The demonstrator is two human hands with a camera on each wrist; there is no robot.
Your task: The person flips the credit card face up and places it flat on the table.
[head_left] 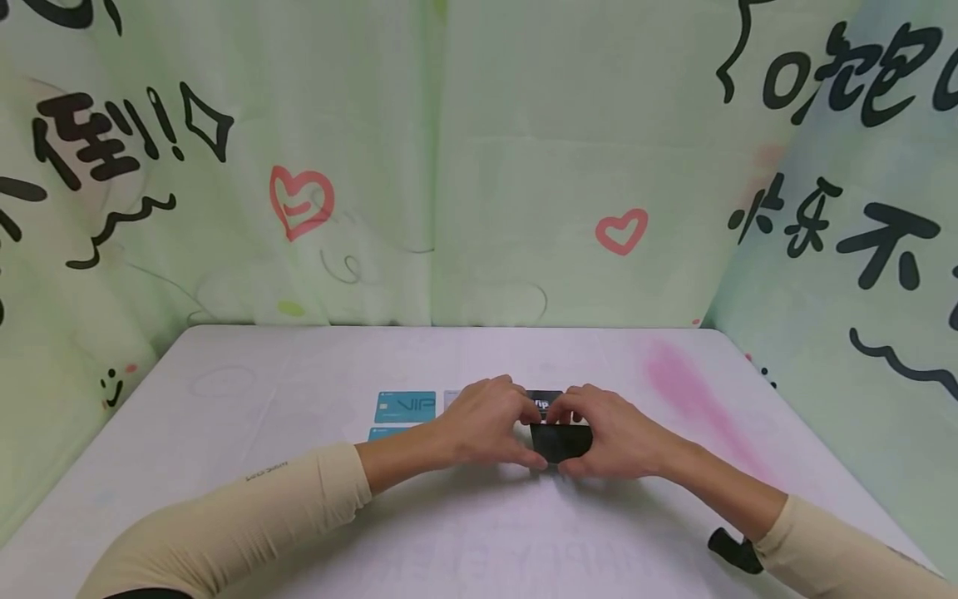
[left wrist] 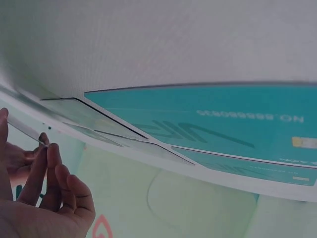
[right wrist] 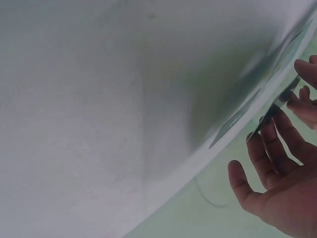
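Over the middle of the table, a black card is held tilted between the two hands. My left hand grips its left side, thumb low and fingers curled above. The right hand pinches its right side, thumb at the lower edge. In the right wrist view the card shows as a thin dark sheet against the fingertips. Just behind lies another black card with white lettering, partly hidden by fingers. Left of the hands lie a blue VIP card and a second blue card, partly covered by the forearm.
Pale cards lie beside the blue ones, mostly hidden by the left hand in the head view. A small black object sits by the right sleeve. Printed curtains stand behind and beside the white table.
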